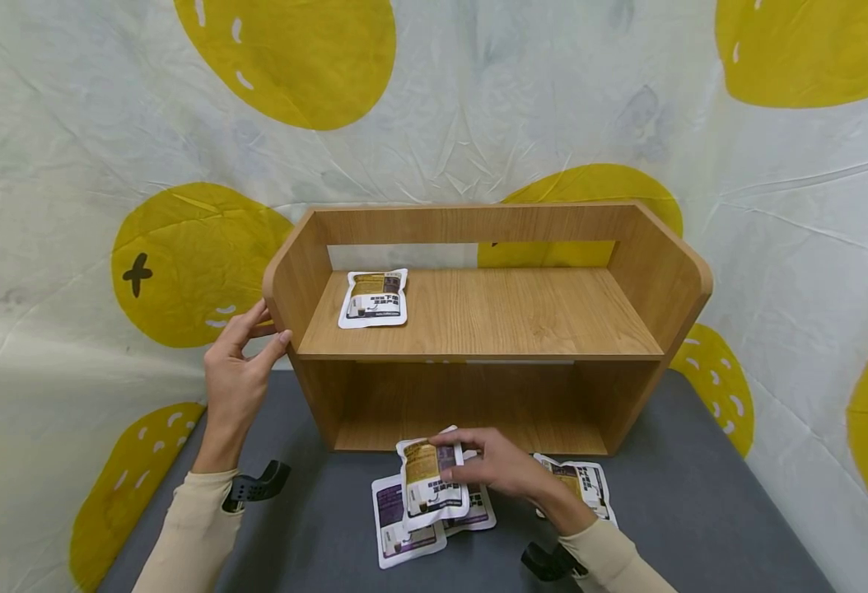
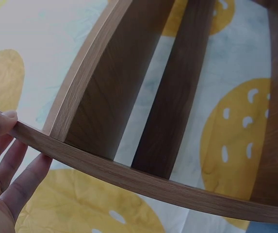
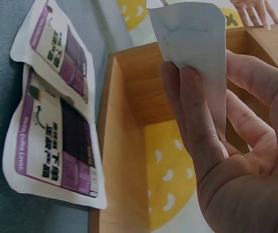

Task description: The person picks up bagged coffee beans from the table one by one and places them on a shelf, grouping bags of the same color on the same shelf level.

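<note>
My left hand (image 1: 237, 375) pinches the front edge of the left side panel of a two-tier wooden shelf (image 1: 508, 313), thumb on one face and fingers on the other. In my right hand (image 1: 504, 469) is a white pouch with a gold-brown label (image 1: 422, 486), held between thumb and fingers; its plain back (image 3: 197, 36) faces the right wrist camera. Below it, two purple-labelled pouches overlap on the table, a left one (image 1: 391, 515) and a right one (image 1: 482, 512). Another gold-brown pouch (image 1: 375, 298) lies at the left of the upper tier.
A further gold-labelled pouch (image 1: 591, 486) lies on the dark grey table (image 1: 701, 511), right of the right hand and partly behind its wrist. Behind the shelf hangs a pale cloth (image 1: 478, 99) with yellow shapes. A raised rail runs along the shelf's back.
</note>
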Motion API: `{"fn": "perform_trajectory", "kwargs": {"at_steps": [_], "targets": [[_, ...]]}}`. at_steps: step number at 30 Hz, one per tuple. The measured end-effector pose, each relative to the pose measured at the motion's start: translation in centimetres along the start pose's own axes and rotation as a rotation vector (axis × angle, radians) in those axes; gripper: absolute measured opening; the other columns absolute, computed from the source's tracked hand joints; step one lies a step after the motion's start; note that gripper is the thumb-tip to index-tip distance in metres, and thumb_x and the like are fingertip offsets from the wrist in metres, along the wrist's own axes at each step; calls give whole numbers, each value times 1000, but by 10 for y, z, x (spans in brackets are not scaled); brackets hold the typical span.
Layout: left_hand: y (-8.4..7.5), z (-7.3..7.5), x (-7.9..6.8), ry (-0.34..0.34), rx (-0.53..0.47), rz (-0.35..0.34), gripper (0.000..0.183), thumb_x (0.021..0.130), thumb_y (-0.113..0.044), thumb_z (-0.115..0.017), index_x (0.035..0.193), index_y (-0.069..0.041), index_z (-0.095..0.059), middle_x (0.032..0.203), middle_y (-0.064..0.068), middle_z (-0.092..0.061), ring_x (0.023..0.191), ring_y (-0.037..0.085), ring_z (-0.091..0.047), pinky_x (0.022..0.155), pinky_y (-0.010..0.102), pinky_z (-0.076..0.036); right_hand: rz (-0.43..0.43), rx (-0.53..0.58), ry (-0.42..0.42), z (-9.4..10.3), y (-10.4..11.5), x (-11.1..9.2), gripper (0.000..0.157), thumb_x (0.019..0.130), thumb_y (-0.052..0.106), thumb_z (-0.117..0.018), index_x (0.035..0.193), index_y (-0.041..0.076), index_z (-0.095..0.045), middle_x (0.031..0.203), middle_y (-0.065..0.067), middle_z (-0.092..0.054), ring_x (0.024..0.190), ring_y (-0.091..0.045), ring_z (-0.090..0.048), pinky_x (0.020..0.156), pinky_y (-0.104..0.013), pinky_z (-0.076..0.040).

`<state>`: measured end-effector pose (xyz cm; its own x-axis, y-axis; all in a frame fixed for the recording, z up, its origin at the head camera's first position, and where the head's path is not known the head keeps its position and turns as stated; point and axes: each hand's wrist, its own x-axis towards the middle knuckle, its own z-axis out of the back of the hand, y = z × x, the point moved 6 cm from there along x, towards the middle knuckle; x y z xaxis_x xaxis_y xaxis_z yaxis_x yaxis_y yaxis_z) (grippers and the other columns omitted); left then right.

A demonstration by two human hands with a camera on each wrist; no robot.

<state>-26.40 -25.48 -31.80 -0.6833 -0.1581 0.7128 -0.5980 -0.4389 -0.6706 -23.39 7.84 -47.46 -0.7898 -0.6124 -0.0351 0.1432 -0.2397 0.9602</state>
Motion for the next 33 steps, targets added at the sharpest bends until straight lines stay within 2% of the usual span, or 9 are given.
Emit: {"fn": "perform_trajectory", "kwargs": {"at_steps": [7,15,33], "targets": [[1,0,0,-4,11,10,59,89,1,-75,140,-27,-63,122,11,-66,104,5,-67,76,15,-58,-5,65,-3,3,11,-2,48,92,14,-76,138,11,-64,123,-17,-60,96,-25,-67,76,-29,-60],[-1,0,0,-6,12,9,59,89,0,-76,140,-27,-63,122,10,-66,103,5,-67,76,15,-58,35,114,8,9,31,-6,49,93,10,-75,140,9,-61,129,-20,-58,101,-26,-67,80,-30,-61],[0,0,-1,-8,17,-7,60,89,1,-76,140,-27,-63,122,11,-66,103,4,-67,75,14,-58,89,159,4,22,73,-15,51,94,9,-73,143,7,-57,127,-22,-59,101,-27,-68,81,-33,-63]]}}
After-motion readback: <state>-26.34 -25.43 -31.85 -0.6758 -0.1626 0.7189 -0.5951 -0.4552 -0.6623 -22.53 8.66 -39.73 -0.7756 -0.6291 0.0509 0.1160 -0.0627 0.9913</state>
